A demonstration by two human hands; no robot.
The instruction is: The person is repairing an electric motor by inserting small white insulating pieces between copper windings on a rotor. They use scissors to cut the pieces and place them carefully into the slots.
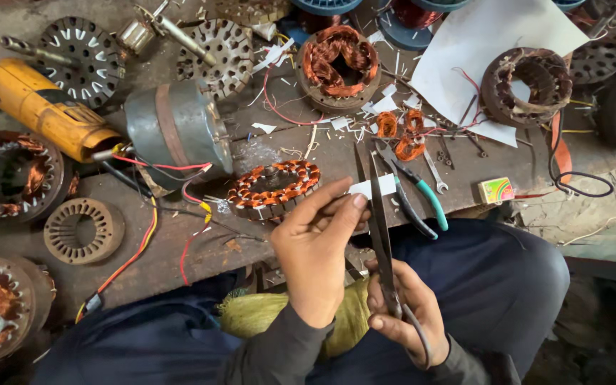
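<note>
Left hand [315,249] pinching a white paper strip [373,187], right hand [404,310] gripping long scissors [381,228] at the table's near edge, strip-cutting step; next cut needs steady alignment

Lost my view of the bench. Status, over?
Left hand pinches white paper strip. Right hand holds long scissors, blades at strip. Wound stator just beyond; nothing blocking.

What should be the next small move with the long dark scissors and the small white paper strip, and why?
Probably close the long dark scissors on the small white paper strip. The left hand pinches the strip across the blades, and the right hand grips the handles, so the strip seems placed for a cut.
</note>
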